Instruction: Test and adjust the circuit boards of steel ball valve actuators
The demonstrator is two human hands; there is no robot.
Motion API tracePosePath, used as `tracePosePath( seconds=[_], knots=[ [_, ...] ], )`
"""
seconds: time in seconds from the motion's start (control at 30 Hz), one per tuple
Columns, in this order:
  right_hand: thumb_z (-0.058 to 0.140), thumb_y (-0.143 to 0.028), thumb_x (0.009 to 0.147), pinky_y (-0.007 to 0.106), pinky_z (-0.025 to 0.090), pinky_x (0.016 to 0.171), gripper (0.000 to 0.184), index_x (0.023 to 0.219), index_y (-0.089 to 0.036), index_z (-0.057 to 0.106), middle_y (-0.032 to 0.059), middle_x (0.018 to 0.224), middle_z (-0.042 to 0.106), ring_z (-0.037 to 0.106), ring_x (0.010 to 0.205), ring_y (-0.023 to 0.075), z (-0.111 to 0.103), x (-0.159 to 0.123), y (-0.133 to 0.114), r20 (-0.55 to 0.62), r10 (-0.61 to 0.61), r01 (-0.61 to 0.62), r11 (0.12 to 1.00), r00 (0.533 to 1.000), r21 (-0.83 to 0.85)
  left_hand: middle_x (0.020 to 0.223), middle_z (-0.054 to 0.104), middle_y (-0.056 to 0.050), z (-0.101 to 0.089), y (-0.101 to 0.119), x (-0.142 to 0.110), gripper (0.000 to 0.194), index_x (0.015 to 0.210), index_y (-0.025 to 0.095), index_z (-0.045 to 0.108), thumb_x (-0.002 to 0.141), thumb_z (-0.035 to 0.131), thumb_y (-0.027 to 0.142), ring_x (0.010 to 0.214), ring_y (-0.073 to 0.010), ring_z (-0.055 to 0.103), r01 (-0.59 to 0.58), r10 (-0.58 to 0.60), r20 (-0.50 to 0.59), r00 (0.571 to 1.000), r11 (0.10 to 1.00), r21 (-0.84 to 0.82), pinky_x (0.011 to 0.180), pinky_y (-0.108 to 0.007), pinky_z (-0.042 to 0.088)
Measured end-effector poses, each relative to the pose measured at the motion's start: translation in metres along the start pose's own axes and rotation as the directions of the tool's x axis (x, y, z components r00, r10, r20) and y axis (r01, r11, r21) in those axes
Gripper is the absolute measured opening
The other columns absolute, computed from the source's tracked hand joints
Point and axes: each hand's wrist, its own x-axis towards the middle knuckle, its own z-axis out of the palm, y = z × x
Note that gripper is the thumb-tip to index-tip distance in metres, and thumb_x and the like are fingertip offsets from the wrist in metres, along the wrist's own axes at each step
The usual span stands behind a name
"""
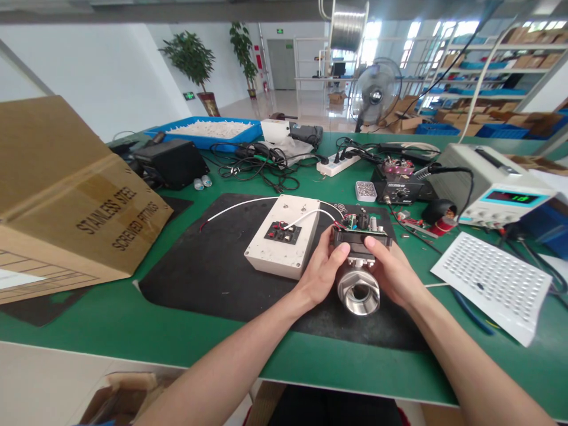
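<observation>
Both hands grip a motorized ball valve (358, 290), whose shiny steel body with a hexagonal port faces me. My left hand (323, 266) wraps the left side of its black actuator housing (355, 244), thumb on the front. On the right side my right hand (394, 266) does the same. A bare circuit board (366, 222) with upright components sits on top of the housing. A white cable (306, 218) runs from near the board toward a pale grey box (284, 248) with a black switch panel, just left of my left hand. The fingers behind the housing are hidden.
A large cardboard box (106, 207) stands at the left. A black mat (190, 260) covers the green bench. At the right are a power supply (492, 183), a soldering station (397, 190) and a white perforated tray (494, 278). Cables, a power strip (339, 164) and a blue tray (213, 142) lie behind.
</observation>
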Motion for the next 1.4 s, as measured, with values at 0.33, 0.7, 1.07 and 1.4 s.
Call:
tracePosePath(
  seconds=[0.33, 0.7, 1.07, 1.4],
  knots=[
    [0.079, -0.039, 0.09, 0.051, 0.04, 0.121, 0.061, 0.145, -0.03, 0.054, 0.005, 0.14, 0.069, 0.064, 0.131, 0.03, -0.002, 0.001, 0.001, 0.008, 0.007, -0.007, 1.0, 1.0, -0.003, 0.151, 0.058, -0.011, 0.0, 0.002, 0.0, 0.055, 0.153, 0.018, 0.044, 0.105, 0.053, 0.044, 0.133, -0.0282, 0.059, -0.004, 0.004, -0.005, 1.0, 1.0, 0.015, 0.115, -0.038, 0.045],
    [0.082, -0.042, 0.087, 0.054, 0.048, 0.113, 0.053, 0.134, -0.027, 0.063, 0.0078, 0.129, 0.075, 0.067, 0.127, 0.034, -0.002, 0.0, 0.0, -0.022, 0.001, -0.001, 1.0, 1.0, 0.01, 0.156, 0.045, -0.015, 0.009, 0.025, -0.036, 0.066, 0.159, 0.024, 0.033, 0.103, 0.055, 0.049, 0.135, -0.0282, 0.056, 0.032, 0.063, -0.177, 0.982, 0.871, 0.489, 0.115, -0.045, 0.047],
    [0.079, -0.044, 0.088, 0.052, 0.056, 0.101, 0.042, 0.125, -0.028, 0.066, 0.0066, 0.133, 0.072, 0.067, 0.123, 0.0349, -0.005, 0.0, 0.003, -0.057, 0.05, -0.051, 0.998, 0.997, -0.024, 0.117, 0.076, -0.007, -0.131, 0.109, 0.075, 0.028, 0.112, 0.022, 0.076, 0.095, 0.057, 0.034, 0.106, -0.0255, 0.069, -0.027, -0.03, 0.028, 0.999, 0.003, 1.0, 0.09, -0.032, 0.05],
    [0.079, -0.045, 0.089, 0.048, 0.054, 0.104, 0.045, 0.125, -0.022, 0.067, 0.0093, 0.122, 0.077, 0.07, 0.118, 0.0324, -0.005, 0.007, 0.004, -0.087, 0.056, -0.056, 0.998, 0.995, 0.003, 0.096, 0.082, -0.005, -0.147, 0.081, 0.115, 0.021, 0.09, 0.027, 0.083, 0.084, 0.064, 0.029, 0.092, -0.0278, 0.073, -0.076, -0.176, 0.063, 0.982, -0.07, 0.995, 0.072, -0.032, 0.044]
  ],
)
